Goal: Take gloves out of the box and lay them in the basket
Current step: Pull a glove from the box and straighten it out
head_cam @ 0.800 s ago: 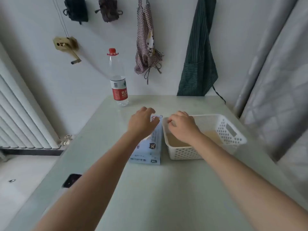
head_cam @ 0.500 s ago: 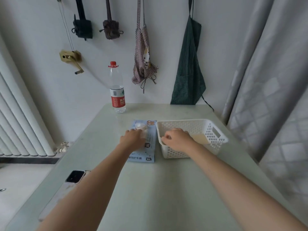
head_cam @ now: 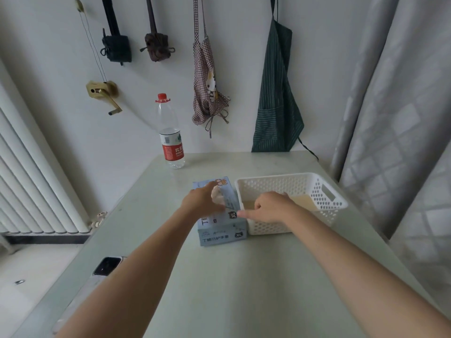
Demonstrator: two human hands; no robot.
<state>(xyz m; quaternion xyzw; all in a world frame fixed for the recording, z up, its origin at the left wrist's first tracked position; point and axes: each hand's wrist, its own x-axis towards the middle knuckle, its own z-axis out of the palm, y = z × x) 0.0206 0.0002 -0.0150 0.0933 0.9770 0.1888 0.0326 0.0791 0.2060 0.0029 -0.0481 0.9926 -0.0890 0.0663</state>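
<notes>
A pale, crumpled glove (head_cam: 218, 196) pokes up from the opening in the top of the light blue box (head_cam: 220, 215), which lies flat on the table (head_cam: 244, 276) with its long side touching the white basket (head_cam: 317, 191) on its right. The left hand (head_cam: 202, 201) lies over the top of the box with its fingers at the glove; they look curled around it, though the fingertips are hidden behind the glove and the back of the hand. The right hand (head_cam: 271, 207) sits over the basket's near left corner, its fingers loosely curled and one finger stretched out sideways so the tip touches the box by the "XL" mark; I cannot tell whether it grips anything. Inside the basket, behind that hand, a flat cream-coloured layer (head_cam: 303, 201) covers part of the bottom; whether that is gloves is unclear from here.

Further back on the table, near the wall, a clear water bottle (head_cam: 170, 140) with a red cap and red label stands upright, well apart from the box. At the near left edge of the table lies a phone (head_cam: 107, 265), face down with its dark camera block showing. On the wall hang a checked apron (head_cam: 207, 86) and a dark green striped apron (head_cam: 277, 98), two dark pouches and a brass crank handle (head_cam: 102, 92). A white radiator (head_cam: 31, 186) is at the left, and grey curtains (head_cam: 402, 118) fall on the right
</notes>
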